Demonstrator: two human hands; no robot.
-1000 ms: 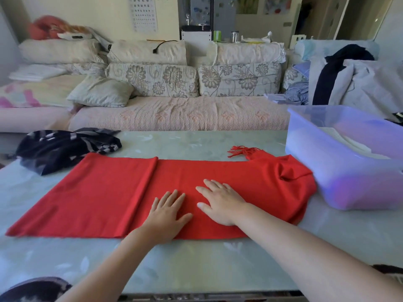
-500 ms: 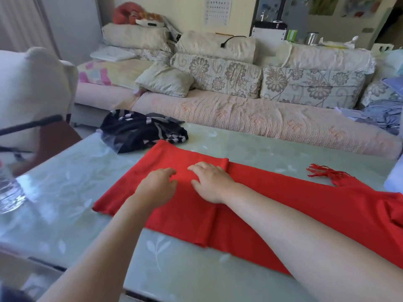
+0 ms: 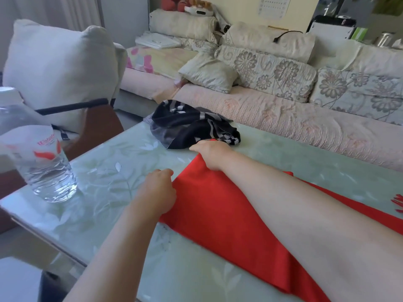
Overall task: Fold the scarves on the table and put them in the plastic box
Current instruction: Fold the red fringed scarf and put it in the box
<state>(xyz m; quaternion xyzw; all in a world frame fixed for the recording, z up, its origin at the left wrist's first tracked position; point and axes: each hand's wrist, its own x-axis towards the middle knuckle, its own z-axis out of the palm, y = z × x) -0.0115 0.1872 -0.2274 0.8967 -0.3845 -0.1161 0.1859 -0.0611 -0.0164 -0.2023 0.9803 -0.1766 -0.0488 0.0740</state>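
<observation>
A red scarf [image 3: 220, 216] lies flat along the glass table [image 3: 113, 177], running off to the right under my right forearm. My left hand [image 3: 158, 190] is closed on the near corner of its left end. My right hand [image 3: 210, 154] pinches the far corner of the same end. A crumpled black-and-white scarf [image 3: 192, 125] sits on the table just beyond my right hand. Red fringe [image 3: 398, 202] shows at the right edge. The plastic box is out of view.
A water bottle [image 3: 41, 158] stands near the table's left corner. A chair with a white cushion [image 3: 58, 68] is to the left of the table. A sofa with floral cushions [image 3: 272, 118] runs along the far side.
Both hands slid left along the red scarf from its middle to its left end and closed on its two corners. The view swung left, so the plastic box left the frame.
</observation>
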